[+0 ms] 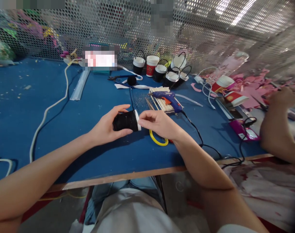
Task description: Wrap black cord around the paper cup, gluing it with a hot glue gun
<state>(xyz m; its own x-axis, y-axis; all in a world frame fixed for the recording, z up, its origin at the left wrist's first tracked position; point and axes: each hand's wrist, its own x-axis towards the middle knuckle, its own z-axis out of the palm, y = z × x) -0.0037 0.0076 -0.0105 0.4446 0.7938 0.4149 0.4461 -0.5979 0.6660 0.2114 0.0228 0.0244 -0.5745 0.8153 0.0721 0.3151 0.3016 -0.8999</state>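
A paper cup wound with black yarn lies on its side in my left hand, its white rim facing right. My left fingers and thumb wrap round its base and sides. At that rim, my right hand has its thumb and fingers pinched together; anything thin between them is hidden. A strand of black yarn runs from the cup up to a black yarn ball on the table. Just beyond my right hand lie yellow-handled scissors, partly covered by it.
A blue glue gun rests on a bundle of wooden sticks. Behind stand several black-wrapped cups with handles and a red cup. A white cable crosses the left side. At right are a purple box and a co-worker's arm.
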